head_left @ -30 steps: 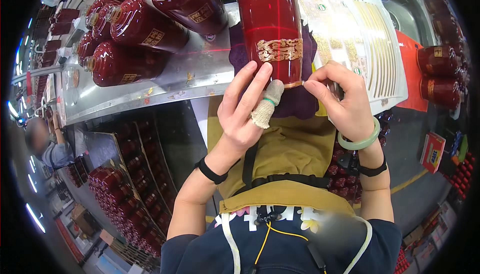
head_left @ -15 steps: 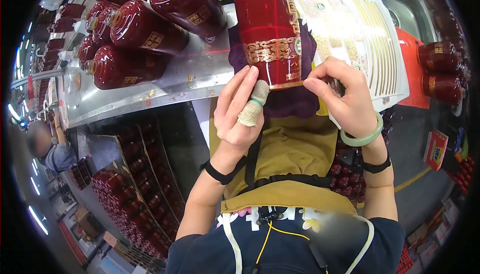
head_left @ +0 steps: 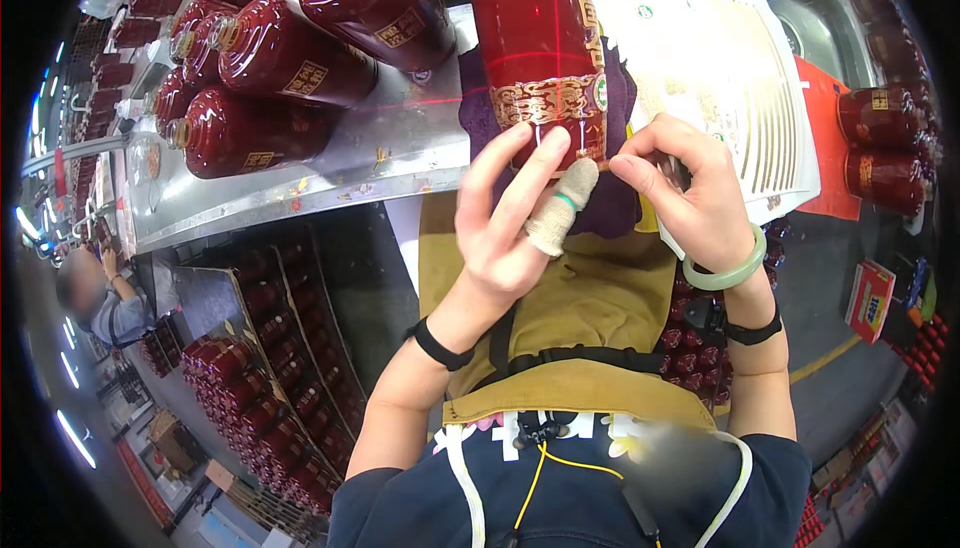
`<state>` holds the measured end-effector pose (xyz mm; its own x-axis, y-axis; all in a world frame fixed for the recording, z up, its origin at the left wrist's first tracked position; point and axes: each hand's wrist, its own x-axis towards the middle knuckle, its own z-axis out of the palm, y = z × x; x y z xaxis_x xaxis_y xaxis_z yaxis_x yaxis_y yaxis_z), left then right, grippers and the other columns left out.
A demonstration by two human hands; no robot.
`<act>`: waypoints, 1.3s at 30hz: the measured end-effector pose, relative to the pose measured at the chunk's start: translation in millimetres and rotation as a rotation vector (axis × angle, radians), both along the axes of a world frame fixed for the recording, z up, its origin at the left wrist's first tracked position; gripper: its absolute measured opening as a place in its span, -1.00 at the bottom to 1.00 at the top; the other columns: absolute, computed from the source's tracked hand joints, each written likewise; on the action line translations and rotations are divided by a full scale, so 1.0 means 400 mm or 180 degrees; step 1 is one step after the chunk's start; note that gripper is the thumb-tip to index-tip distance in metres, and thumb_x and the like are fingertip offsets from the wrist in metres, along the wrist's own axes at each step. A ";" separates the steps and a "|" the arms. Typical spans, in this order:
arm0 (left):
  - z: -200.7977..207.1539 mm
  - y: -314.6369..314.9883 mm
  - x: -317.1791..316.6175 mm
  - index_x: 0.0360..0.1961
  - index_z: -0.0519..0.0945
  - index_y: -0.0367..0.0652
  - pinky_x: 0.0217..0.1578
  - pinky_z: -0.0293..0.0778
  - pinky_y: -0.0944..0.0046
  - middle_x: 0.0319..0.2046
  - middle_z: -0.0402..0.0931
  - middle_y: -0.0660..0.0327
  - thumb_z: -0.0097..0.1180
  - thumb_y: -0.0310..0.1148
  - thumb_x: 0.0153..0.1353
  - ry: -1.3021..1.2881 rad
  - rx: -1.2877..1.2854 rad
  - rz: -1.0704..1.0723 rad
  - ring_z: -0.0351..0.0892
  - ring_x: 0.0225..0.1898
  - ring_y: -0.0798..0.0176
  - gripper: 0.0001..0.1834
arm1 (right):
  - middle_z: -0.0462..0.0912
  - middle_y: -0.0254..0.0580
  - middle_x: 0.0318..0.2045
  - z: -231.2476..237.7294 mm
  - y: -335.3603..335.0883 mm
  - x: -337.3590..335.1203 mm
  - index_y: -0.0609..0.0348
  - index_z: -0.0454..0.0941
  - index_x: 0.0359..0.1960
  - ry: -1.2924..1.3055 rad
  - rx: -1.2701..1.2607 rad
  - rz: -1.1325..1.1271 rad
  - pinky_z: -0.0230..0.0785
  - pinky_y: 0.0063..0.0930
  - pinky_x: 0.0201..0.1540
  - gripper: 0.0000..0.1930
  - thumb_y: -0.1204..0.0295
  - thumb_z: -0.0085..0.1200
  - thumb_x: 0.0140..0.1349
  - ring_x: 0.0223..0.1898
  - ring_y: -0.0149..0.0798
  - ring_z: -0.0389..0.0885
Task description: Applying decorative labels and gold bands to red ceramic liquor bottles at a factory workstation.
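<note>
Silver metal bench (head_left: pixel 330 163) carries a dark-purple cloth (head_left: pixel 614 206); on this, a glossy dark-red cylindrical glass bottle (head_left: pixel 535 33) with gold ornament, base toward the wearer. Left hand (head_left: pixel 505 233): fingers (head_left: pixel 533 163) apart, two bare tips at the bottle's lower wall. Right hand (head_left: pixel 695 188): thumb and forefinger close together beside the base edge; cannot tell whether clamped on anything. Beige knitted finger sleeve (head_left: pixel 560 213), left hand: near base edge.

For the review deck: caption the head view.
Left hand on a gold-banded red glass bottle over purple cloth, right hand by its base, sheet of gold strips alongside.
</note>
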<state>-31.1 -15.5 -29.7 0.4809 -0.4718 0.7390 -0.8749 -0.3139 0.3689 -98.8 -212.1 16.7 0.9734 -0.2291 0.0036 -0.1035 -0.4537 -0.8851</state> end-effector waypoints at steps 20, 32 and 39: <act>0.010 -0.005 -0.005 -0.20 0.75 -0.33 0.05 0.66 0.05 0.05 0.68 0.00 0.43 -0.64 0.12 -0.0193 -0.0066 0.0430 0.66 0.10 -0.12 -0.80 | 0.61 -0.15 -0.47 0.000 -0.007 -0.001 0.26 0.68 -0.34 -0.0120 -0.0146 0.0049 0.32 -0.35 -0.37 -0.85 0.43 0.36 0.26 -0.48 -0.23 0.52; -0.027 0.023 0.003 -0.17 0.72 -0.47 -0.01 0.74 0.06 0.00 0.73 -0.04 0.39 -0.75 0.05 0.0179 -0.0386 0.0384 0.73 0.02 -0.14 -0.74 | 0.62 -0.11 -0.47 0.013 0.008 0.002 0.28 0.67 -0.35 -0.0162 -0.0024 0.0100 0.32 -0.33 -0.37 -0.85 0.46 0.36 0.25 -0.48 -0.18 0.52; -0.020 0.006 -0.020 -0.06 0.79 -0.20 0.14 0.61 0.01 0.17 0.62 -0.05 0.40 -0.69 0.09 -0.0187 -0.0058 0.0621 0.60 0.18 -0.16 -0.64 | 0.60 -0.13 -0.48 0.008 0.003 0.002 0.29 0.67 -0.36 -0.0065 -0.0113 0.0032 0.33 -0.34 -0.36 -0.84 0.44 0.36 0.26 -0.48 -0.19 0.52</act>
<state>-39.1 -13.0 -37.9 0.5177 -0.3603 0.7760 -0.8183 -0.4732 0.3263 -97.9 -211.0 19.9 0.9753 -0.2187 0.0316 -0.0807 -0.4857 -0.8704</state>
